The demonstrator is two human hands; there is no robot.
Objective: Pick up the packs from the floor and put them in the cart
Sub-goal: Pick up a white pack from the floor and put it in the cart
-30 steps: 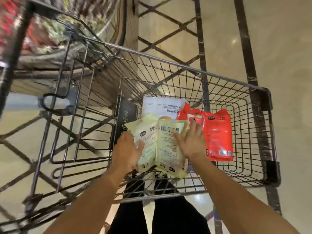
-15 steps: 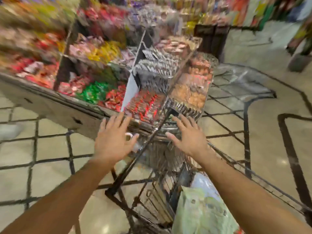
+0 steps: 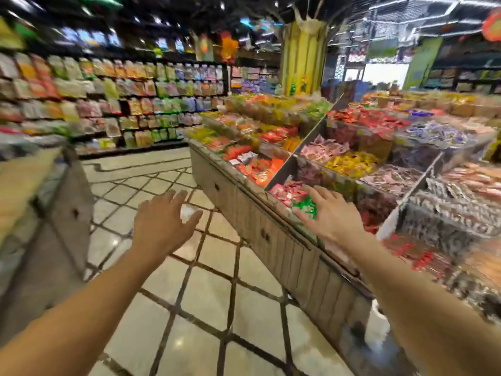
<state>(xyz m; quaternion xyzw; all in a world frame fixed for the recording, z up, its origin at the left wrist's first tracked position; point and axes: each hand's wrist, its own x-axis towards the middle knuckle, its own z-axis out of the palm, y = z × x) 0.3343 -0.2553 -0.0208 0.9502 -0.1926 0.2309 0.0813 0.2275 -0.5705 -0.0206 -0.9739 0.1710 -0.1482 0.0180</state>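
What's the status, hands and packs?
Both hands open and empty: left hand, right hand. No packs or cart in view. Candy display close at right.

Two bare empty hands, left (image 3: 162, 226) and right (image 3: 332, 215), one long wooden-sided candy display bin (image 3: 284, 251), one yellow pillar (image 3: 303, 58) at 12 o'clock.

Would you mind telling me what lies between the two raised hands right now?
In the head view, only bare tiled floor shows between the left hand and the right hand; both hold nothing.
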